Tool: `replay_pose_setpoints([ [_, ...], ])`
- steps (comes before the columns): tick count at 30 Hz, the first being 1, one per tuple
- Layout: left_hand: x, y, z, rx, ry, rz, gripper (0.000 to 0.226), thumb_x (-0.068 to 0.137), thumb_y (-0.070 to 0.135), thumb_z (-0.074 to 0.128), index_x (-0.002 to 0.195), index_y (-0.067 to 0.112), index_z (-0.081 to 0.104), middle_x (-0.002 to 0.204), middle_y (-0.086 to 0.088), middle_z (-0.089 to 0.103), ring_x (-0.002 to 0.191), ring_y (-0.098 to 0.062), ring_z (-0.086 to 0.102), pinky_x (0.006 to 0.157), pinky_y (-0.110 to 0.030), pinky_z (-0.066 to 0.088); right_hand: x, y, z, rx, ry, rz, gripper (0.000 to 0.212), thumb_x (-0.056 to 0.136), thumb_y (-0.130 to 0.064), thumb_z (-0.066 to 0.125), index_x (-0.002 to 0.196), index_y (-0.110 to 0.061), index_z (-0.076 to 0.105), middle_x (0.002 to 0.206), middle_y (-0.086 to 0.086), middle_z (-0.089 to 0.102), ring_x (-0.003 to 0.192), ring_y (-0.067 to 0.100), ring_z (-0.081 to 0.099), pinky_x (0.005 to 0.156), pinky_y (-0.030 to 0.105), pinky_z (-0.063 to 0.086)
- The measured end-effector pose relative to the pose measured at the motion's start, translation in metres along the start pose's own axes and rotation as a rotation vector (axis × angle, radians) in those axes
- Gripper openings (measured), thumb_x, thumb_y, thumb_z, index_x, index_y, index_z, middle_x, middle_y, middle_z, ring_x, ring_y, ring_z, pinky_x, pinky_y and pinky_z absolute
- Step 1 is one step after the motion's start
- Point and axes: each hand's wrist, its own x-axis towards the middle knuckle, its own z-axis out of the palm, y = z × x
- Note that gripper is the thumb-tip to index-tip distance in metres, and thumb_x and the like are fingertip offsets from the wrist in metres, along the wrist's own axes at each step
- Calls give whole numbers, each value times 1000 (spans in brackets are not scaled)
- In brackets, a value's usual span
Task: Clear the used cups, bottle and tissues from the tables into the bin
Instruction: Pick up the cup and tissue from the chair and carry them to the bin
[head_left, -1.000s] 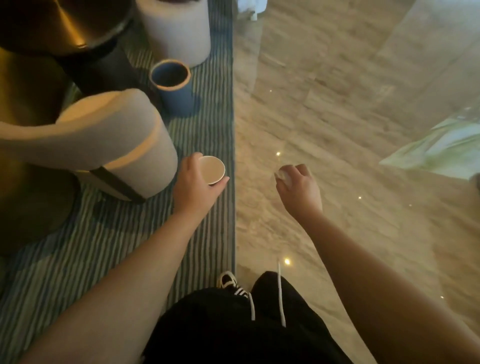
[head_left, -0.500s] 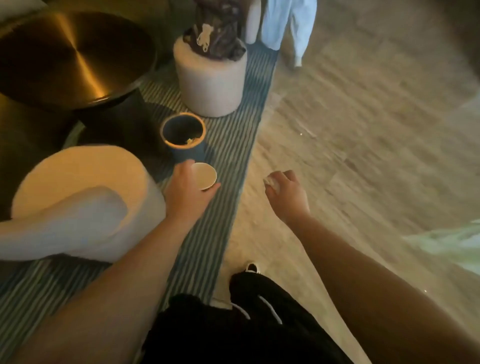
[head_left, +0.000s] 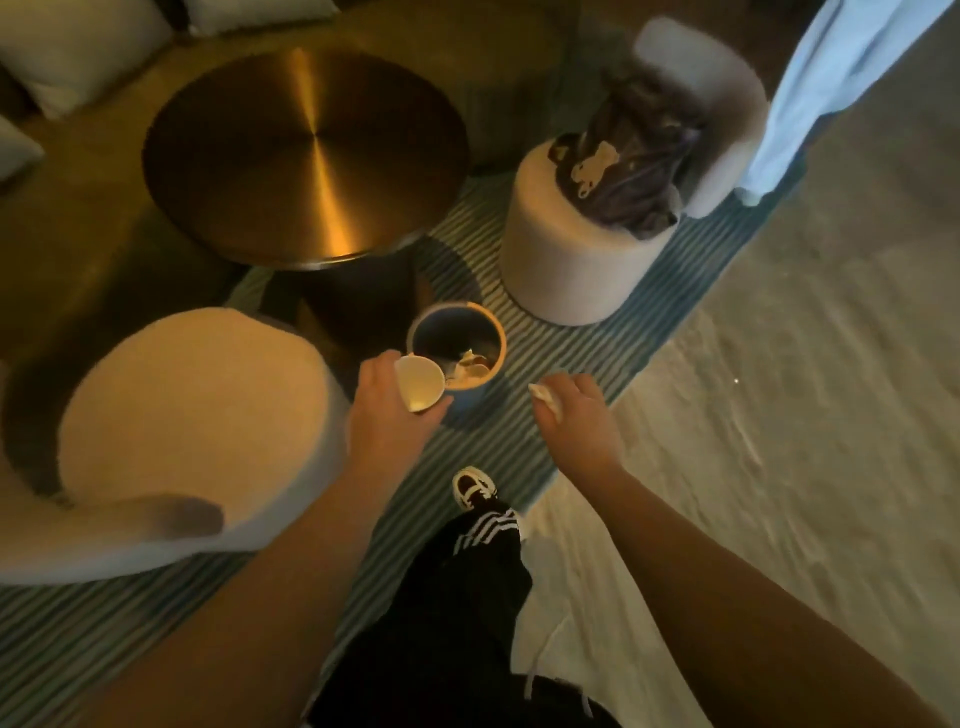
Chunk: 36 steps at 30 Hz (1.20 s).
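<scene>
A small blue bin (head_left: 496, 340) with a pale rim stands on the striped rug, with crumpled paper and cups inside. My left hand (head_left: 382, 415) grips a white paper cup (head_left: 420, 383), tilted with its mouth toward the bin's near-left rim. My right hand (head_left: 574, 415) hovers to the right of the bin, fingers closed on a crumpled white tissue (head_left: 545, 397). Neither hand touches the bin.
A round brass table (head_left: 306, 150) stands behind the bin. A cream chair (head_left: 192, 415) is at the left and a round stool (head_left: 576, 260) with dark clothing at the back right. The striped rug (head_left: 566, 332) borders a pale stone floor on the right. My leg and shoe (head_left: 475, 486) are below.
I have stepped closer, so the bin now sits just beyond my hands. My left hand has tipped the cup toward the bin's rim. My right hand still holds the tissue.
</scene>
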Motion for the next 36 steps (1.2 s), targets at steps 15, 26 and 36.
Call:
replay_pose_setpoints([
  [15, 183, 14, 136, 37, 0, -504, 80, 64, 39, 85, 124, 15, 38, 123, -5, 37, 101, -24, 51, 80, -39, 49, 318, 34, 14, -91, -442, -203, 27, 93, -23, 53, 118, -14, 59, 112, 9, 52, 100, 24, 53, 80, 29, 40],
  [26, 248, -108, 342, 127, 196, -816, 82, 62, 41, 83, 127, 18, 39, 116, -4, 53, 103, -22, 52, 84, -36, 47, 433, 137, 182, -181, -582, -420, 24, 89, -21, 61, 112, -18, 62, 111, -1, 61, 99, 8, 58, 87, 23, 50],
  [36, 205, -133, 376, 240, 232, -822, 94, 70, 49, 75, 143, 11, 30, 141, -14, 44, 132, -29, 37, 107, -42, 28, 463, 182, 232, -222, -625, -572, 20, 89, -24, 59, 108, -23, 64, 108, -7, 63, 102, 4, 54, 85, 11, 35],
])
